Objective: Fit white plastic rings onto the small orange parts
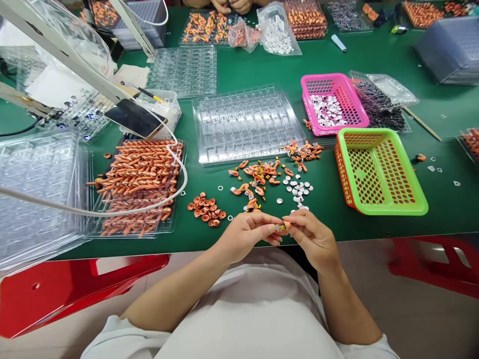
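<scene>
My left hand [247, 232] and my right hand [315, 237] meet at the table's front edge. Both pinch one small orange plastic part [287, 225] with a yellow and silver end; fingertips cover some of it. Just beyond them lies a loose heap of similar orange parts [258, 172], some with yellow ends. White round discs [299, 189] are scattered near my right hand. To the left of my left hand sits a pile of orange cup-shaped caps [207, 209].
A green basket [407, 207] and a pink basket [307, 107] holding white discs stand at right. Clear trays [243, 124] lie behind. Left are a tray of orange pieces [138, 169], a phone [135, 118] and a white cable [185, 177]. Another person's hands [232, 5] show across the table.
</scene>
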The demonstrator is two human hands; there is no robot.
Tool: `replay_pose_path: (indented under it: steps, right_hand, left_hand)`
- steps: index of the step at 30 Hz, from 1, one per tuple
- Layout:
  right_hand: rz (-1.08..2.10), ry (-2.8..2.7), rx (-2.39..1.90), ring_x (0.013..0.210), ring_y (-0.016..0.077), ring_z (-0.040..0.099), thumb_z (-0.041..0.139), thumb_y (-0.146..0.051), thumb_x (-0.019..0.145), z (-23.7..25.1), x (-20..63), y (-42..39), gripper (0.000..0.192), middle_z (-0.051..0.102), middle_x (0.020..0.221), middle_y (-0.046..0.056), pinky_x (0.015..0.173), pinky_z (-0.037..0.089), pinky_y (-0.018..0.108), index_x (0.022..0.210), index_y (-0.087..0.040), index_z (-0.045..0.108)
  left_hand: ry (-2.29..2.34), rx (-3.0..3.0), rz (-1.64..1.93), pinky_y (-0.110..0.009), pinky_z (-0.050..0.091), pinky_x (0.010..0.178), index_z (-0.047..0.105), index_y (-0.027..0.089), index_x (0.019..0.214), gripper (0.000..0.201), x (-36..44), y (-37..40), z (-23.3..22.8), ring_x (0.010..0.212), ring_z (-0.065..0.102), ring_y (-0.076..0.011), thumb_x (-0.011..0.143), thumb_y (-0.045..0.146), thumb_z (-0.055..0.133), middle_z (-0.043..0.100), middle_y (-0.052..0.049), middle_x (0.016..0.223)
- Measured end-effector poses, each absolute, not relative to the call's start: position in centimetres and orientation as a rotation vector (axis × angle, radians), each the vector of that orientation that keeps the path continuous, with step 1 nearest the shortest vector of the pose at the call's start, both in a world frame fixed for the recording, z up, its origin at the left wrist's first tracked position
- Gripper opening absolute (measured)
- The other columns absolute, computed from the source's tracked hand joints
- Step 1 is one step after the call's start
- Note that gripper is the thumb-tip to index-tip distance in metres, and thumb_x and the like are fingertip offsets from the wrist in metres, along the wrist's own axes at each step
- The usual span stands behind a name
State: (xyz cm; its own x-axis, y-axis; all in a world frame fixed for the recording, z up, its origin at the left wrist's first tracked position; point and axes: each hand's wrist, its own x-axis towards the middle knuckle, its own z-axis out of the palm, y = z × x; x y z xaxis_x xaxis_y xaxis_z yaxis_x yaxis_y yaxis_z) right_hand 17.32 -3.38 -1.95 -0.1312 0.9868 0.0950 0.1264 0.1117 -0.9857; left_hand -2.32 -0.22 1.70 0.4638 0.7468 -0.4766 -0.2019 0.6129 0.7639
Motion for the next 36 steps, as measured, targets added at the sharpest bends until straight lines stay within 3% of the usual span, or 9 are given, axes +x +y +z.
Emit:
replay_pose_path:
  steps: [6, 15, 18, 22, 26, 30, 36]
  right_hand:
    - [1.216, -1.350, -1.180, 0.090, 0.0174, 0.060, 0.062, -0.018, 0.094, -1.6, 16.8, -3.6, 0.022, 0.061, 0.097, 0.004, 0.074, 0.053, 0.030, 0.109, -0.031, 0.072]
    - [1.230, -1.322, -1.203, 0.089, 0.0173, 0.061, 0.062, -0.023, 0.094, -1.7, 16.2, -3.7, 0.021, 0.061, 0.099, 0.004, 0.072, 0.056, 0.028, 0.110, -0.031, 0.073]
    - [1.327, -1.233, -1.218, 0.080, 0.0158, 0.063, 0.063, -0.028, 0.093, -1.7, 16.0, -3.8, 0.019, 0.063, 0.099, 0.005, 0.067, 0.056, 0.028, 0.110, -0.029, 0.073]
    - [1.568, -0.984, -1.116, 0.066, 0.0140, 0.063, 0.071, -0.031, 0.087, -1.8, 15.6, -3.7, 0.017, 0.065, 0.085, 0.003, 0.056, 0.053, 0.025, 0.102, -0.023, 0.067]
    - [1.811, -0.772, -0.941, 0.059, 0.0128, 0.063, 0.079, -0.033, 0.080, -1.7, 14.8, -3.2, 0.029, 0.065, 0.077, 0.000, 0.046, 0.048, 0.020, 0.096, -0.022, 0.058]
    - [1.918, -0.679, -0.888, 0.059, 0.0118, 0.063, 0.081, -0.031, 0.077, -1.6, 14.3, -2.9, 0.033, 0.064, 0.075, -0.002, 0.044, 0.044, 0.017, 0.095, -0.023, 0.055]
    - [1.902, -0.792, -0.904, 0.060, 0.0106, 0.062, 0.077, -0.032, 0.082, -1.7, 14.8, -3.2, 0.026, 0.064, 0.077, -0.002, 0.049, 0.047, 0.019, 0.095, -0.023, 0.056]
  left_hand:
    - [0.852, 0.651, 0.629, -0.032, 0.061, 0.076, 0.077, 0.012, 0.099, 0.031, -2.8, -0.2, 1.4, 0.080, 0.073, -0.0197, 0.079, 0.035, 0.077, 0.077, -0.010, 0.090]
    - [0.904, 0.702, 0.621, -0.031, 0.059, 0.077, 0.077, 0.013, 0.096, 0.027, -3.2, -0.3, 1.4, 0.076, 0.071, -0.0171, 0.076, 0.032, 0.079, 0.076, -0.008, 0.088]
    - [0.889, 0.800, 0.643, -0.030, 0.057, 0.080, 0.078, 0.014, 0.092, 0.022, -3.6, -0.2, 1.2, 0.078, 0.069, -0.0161, 0.080, 0.032, 0.075, 0.075, -0.007, 0.087]
    - [0.923, 0.856, 0.709, -0.027, 0.054, 0.077, 0.076, 0.015, 0.095, 0.020, -4.1, 0.2, 1.3, 0.078, 0.066, -0.0143, 0.082, 0.030, 0.074, 0.074, -0.006, 0.088]
    - [0.750, 0.817, 0.656, -0.030, 0.054, 0.078, 0.073, 0.016, 0.102, 0.024, -4.2, 0.7, 1.6, 0.080, 0.069, -0.0168, 0.080, 0.026, 0.076, 0.073, -0.005, 0.085]
    - [0.590, 0.758, 0.556, -0.037, 0.055, 0.083, 0.073, 0.015, 0.098, 0.021, -4.3, 1.2, 1.7, 0.082, 0.072, -0.0204, 0.080, 0.024, 0.076, 0.074, -0.006, 0.086]
    - [0.632, 0.786, 0.517, -0.031, 0.055, 0.078, 0.074, 0.013, 0.095, 0.018, -4.2, 1.6, 1.8, 0.080, 0.072, -0.0187, 0.080, 0.023, 0.076, 0.073, -0.005, 0.083]
